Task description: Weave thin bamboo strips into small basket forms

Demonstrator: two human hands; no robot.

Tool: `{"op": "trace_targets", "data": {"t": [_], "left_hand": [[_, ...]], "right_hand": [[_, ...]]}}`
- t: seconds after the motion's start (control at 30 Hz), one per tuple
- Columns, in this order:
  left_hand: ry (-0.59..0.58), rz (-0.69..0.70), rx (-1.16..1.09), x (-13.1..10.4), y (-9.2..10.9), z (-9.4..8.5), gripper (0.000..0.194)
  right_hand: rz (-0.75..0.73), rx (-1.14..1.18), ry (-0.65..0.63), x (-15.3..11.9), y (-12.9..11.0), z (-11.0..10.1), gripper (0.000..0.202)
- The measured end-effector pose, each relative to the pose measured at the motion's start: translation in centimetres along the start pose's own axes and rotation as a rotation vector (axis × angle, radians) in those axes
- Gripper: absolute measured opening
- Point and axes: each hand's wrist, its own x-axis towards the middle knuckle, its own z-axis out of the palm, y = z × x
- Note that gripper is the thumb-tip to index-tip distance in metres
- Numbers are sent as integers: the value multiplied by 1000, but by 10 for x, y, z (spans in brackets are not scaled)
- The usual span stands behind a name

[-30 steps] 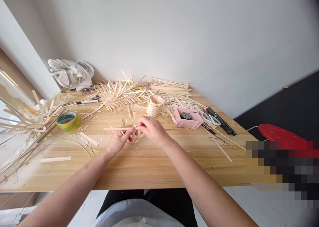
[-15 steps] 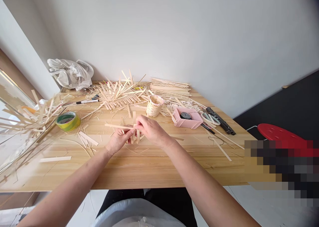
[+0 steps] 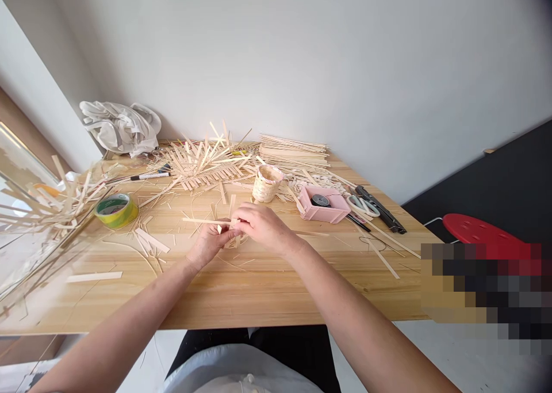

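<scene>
Close together over the middle of the table, both my hands grip a small weave of pale flat wooden strips [image 3: 233, 204]. My left hand [image 3: 209, 241] is closed on its left side, with one strip [image 3: 202, 221] sticking out to the left. From above and the right, the fingers of my right hand [image 3: 257, 225] pinch the weave, hiding most of it. Strip ends stand up beyond my fingers and show below them. Behind my right hand stands a small woven basket [image 3: 265, 184], upright on the table.
Loose strips [image 3: 202, 163] and a stacked bundle [image 3: 294, 150] lie at the back. A tape roll [image 3: 116, 210] is on the left. To the right are a pink crate [image 3: 324, 207] with a black spool, scissors [image 3: 364, 205] and a black tool [image 3: 382, 210]. A marker [image 3: 150, 176] lies behind.
My right-hand fingers have shifted slightly down over the weave and cover more of it. My left hand keeps its hold with little movement.
</scene>
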Motion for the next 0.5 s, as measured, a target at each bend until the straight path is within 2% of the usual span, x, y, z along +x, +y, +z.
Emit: {"op": "trace_targets", "data": {"t": [0.1, 0.23, 0.37, 0.5], "left_hand": [[-13, 8, -37, 1, 0, 0, 26], [-156, 51, -82, -1, -5, -9, 24], [-184, 63, -13, -10, -3, -28, 44], [-286, 129, 164, -21, 8, -52, 42]], "right_hand": [[25, 34, 58, 0, 0, 3, 20], [62, 37, 111, -3, 3, 5, 20], [81, 24, 124, -6, 6, 4, 19], [107, 21, 131, -8, 7, 3, 19]]}}
